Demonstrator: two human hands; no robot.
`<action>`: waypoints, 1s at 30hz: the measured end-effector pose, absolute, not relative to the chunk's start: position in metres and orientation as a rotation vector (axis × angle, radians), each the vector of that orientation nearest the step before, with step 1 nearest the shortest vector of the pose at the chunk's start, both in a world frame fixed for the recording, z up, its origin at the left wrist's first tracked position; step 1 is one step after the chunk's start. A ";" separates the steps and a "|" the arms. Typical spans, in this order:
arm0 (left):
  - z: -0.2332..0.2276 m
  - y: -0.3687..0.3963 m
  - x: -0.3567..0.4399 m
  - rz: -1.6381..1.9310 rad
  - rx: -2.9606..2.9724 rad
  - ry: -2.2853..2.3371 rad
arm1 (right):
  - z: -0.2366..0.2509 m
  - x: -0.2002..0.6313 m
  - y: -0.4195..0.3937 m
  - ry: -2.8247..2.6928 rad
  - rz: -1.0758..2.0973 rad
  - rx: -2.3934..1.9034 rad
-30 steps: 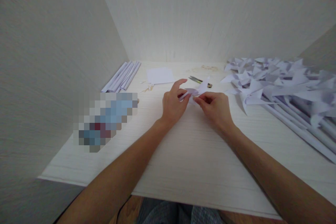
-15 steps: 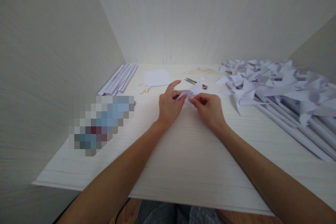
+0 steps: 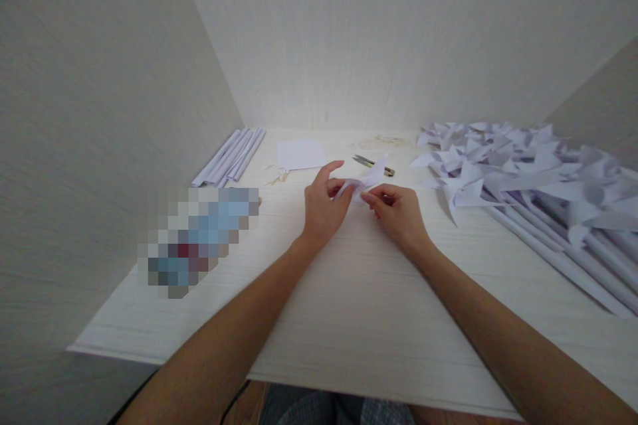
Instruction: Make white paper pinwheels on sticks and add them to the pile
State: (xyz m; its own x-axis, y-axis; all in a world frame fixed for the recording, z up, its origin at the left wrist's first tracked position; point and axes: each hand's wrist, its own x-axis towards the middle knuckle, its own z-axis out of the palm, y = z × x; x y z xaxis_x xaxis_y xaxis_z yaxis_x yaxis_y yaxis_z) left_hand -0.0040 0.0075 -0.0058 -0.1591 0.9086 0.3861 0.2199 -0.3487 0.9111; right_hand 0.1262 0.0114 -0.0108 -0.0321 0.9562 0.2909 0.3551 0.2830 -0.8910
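Note:
Over the middle of the table, both hands meet at a white paper pinwheel (image 3: 375,174). My left hand (image 3: 323,209) grips its left side between thumb and fingers, with the index finger raised clear. My right hand (image 3: 397,211) is closed in a pinch at the lower right of the pinwheel, close to its centre; the fingers hide whatever small part they press. One paper blade points up and to the right between the hands. Just behind it lies a pair of scissors (image 3: 366,163), partly covered by the paper.
Finished paper pinwheels (image 3: 463,182) lie heaped on the right, their rolled paper sticks (image 3: 558,249) pointing toward me. Paper tubes (image 3: 232,156) are stacked at back left, beside paper sheets (image 3: 300,153) and small wooden sticks (image 3: 278,177). A blurred-out object (image 3: 209,232) lies left. Walls enclose the table.
The view has shifted slightly, so everything sits a little lower in the picture. Both hands keep nearly the same hold on the pinwheel.

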 end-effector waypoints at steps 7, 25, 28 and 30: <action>-0.007 0.007 -0.004 1.559 1.591 1.306 | -0.010 0.125 0.010 -1.534 0.789 -1.238; -0.013 0.007 -0.005 1.521 1.794 1.358 | -0.008 0.125 0.007 -1.718 0.334 -1.279; -0.013 0.006 -0.005 1.502 1.857 1.397 | -0.006 0.126 0.006 -1.779 0.207 -1.245; -0.013 0.005 -0.005 1.490 1.902 1.420 | -0.005 0.126 0.007 -1.729 0.337 -1.275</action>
State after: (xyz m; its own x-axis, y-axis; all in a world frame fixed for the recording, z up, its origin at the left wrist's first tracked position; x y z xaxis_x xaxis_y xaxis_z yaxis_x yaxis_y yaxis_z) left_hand -0.0049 0.0054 -0.0134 -0.0480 0.8452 0.5324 0.4913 -0.4441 0.7493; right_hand 0.1259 0.0070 -0.0046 -0.0287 0.8584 0.5122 0.6034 0.4234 -0.6757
